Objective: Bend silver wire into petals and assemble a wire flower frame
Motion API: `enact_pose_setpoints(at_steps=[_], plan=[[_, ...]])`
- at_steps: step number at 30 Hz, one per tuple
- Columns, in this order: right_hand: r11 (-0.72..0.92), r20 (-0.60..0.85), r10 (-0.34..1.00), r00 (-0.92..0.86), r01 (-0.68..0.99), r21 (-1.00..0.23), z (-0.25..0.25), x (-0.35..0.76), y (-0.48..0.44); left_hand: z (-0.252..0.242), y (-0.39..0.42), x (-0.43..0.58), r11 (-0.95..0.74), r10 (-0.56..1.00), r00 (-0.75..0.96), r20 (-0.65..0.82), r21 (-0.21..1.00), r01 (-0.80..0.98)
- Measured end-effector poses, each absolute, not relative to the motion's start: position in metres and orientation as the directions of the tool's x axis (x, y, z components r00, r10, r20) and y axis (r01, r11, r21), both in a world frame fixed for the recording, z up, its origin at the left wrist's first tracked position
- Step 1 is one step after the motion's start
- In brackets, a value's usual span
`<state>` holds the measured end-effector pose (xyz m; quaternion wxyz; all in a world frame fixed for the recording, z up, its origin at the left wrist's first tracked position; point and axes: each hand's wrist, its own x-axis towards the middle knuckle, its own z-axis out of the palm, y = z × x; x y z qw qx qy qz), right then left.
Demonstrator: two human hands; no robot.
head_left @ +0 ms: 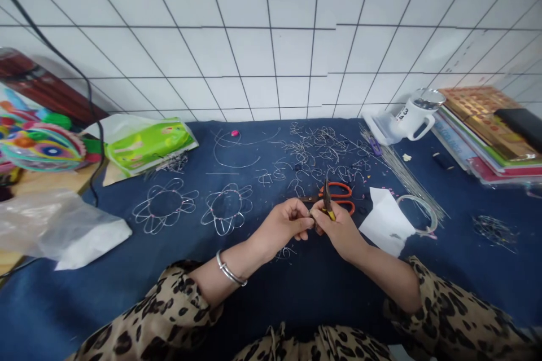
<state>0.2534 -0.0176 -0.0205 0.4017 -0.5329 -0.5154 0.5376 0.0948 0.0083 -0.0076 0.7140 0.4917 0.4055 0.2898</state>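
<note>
We see two wire pieces that look shaped: one wire flower [226, 218] lies to the left of the orange-handled scissors [339, 184], and a second flower [165, 216] lies farther left of them. Each has a central ring with looped petals around it, so we judge these two to be bent through, or nearly so.

Plenty of wire looks unused or unfinished. Straight wires [406, 180] lie in a bundle to the right of the scissors, and curly wire bits [315, 149] spread beyond them (offcuts or parts, we cannot say which). A few long curved wires [237, 166] rest beyond and to the left of the scissors.

The work in hand sits just on the near side of the scissors. Our right hand [339, 228] is closed around the pliers [327, 197], whose dark nose points up and overlaps the scissors in view; whether the two touch, we cannot tell. Our left hand [292, 223] has its fingers curled in, tips close beside the right hand's, but anything pinched there is too small to make out. So we cannot judge how far this piece has come.
</note>
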Motion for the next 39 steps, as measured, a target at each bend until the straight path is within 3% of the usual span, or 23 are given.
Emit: enact_pose_setpoints(at_steps=[14, 28, 39], plan=[[-0.145, -0.185, 0.974, -0.129, 0.271, -0.952, -0.017, 0.253, -0.020, -0.004, 0.012, 0.081, 0.282, 0.758, 0.581, -0.295, 0.952, 0.115], [-0.109, -0.160, 0.974, -0.161, 0.288, -0.952, -0.017, 0.251, -0.020, -0.003, 0.011, 0.074, 0.136, 0.798, 0.559, -0.227, 0.970, 0.200], [-0.061, -0.101, 0.983, -0.152, 0.247, -0.967, -0.012, 0.244, -0.023, -0.005, 0.009, 0.072, 0.015, 0.890, 0.434, -0.137, 0.962, 0.273]])
